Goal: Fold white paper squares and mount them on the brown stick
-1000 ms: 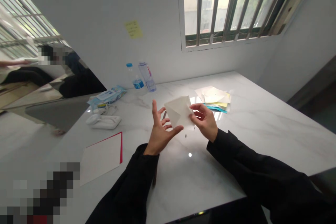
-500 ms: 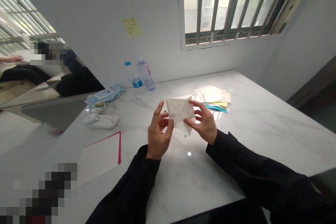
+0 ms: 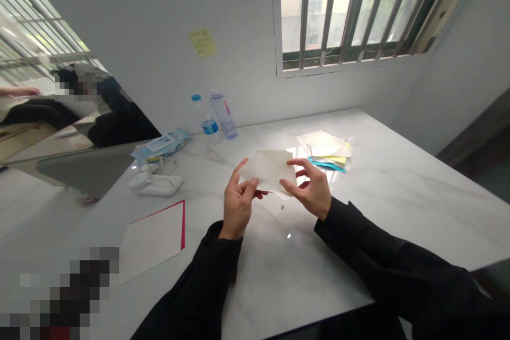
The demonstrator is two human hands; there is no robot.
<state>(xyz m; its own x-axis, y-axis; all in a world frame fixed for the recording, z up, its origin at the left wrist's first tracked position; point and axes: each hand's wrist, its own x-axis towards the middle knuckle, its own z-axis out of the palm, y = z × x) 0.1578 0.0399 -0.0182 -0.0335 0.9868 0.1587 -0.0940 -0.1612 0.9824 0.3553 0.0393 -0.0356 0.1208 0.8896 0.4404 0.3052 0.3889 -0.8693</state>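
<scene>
A cream-white sheet of folded paper (image 3: 271, 170) is held up above the table between my two hands. My left hand (image 3: 238, 199) grips its left side, thumb on the near face and the other fingers at the edge and behind. On the right edge, my right hand (image 3: 311, 188) pinches the paper between thumb and fingers. The left part of the paper extends out as a pointed flap near my left index finger. Just below the paper, a tiny grey scrap (image 3: 282, 206) lies on the tabletop.
Behind my right hand is a pile of white, yellow and blue papers (image 3: 326, 146). To the left lie a white sheet with a red edge (image 3: 153, 241), a white device (image 3: 159, 184) and a wipes pack (image 3: 163, 144). Two plastic bottles (image 3: 223, 114) stand by the wall. A person (image 3: 115, 103) sits far left.
The paper's left flap has opened outward to the left, so the paper looks wider. My left thumb has moved up onto it. My right hand keeps its grip.
</scene>
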